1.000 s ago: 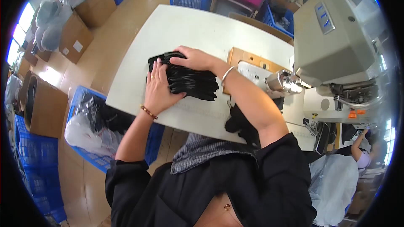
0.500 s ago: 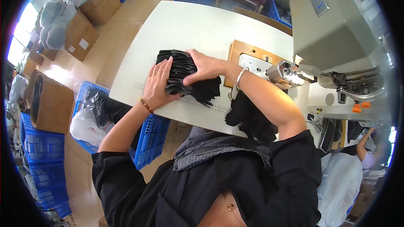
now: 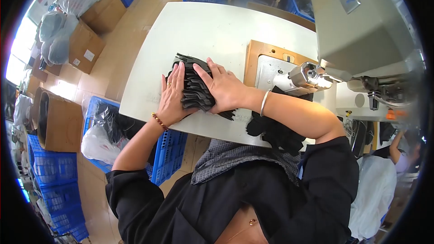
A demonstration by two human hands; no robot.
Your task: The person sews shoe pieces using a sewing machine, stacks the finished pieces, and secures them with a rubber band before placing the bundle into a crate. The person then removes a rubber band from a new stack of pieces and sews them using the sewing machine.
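A thick stack of black fabric pieces (image 3: pixel 196 91) is on the white table (image 3: pixel 199 29), its layered edges facing up. My left hand (image 3: pixel 172 98) is pressed along the stack's left side, fingers long and close together. From the other side my right hand (image 3: pixel 225 86) bears on the stack, its thumb apart from the fingers. Between them the two hands squeeze the pieces. Some black edges poke out below my right palm. More black fabric (image 3: pixel 275 129) lies under my right forearm at the table's near edge.
Right of the hands stands a sewing machine (image 3: pixel 361 31) with a wooden-framed plate (image 3: pixel 254 63). A blue crate (image 3: pixel 169 156) holding plastic bags is against the table's left side. Cardboard boxes (image 3: pixel 61 119) stand farther left. Another person's arm (image 3: pixel 396 147) shows at far right.
My right hand has turned, its fingers now pointing away from me along the stack's right side. The stack looks more squeezed together. My left hand stays on the left side.
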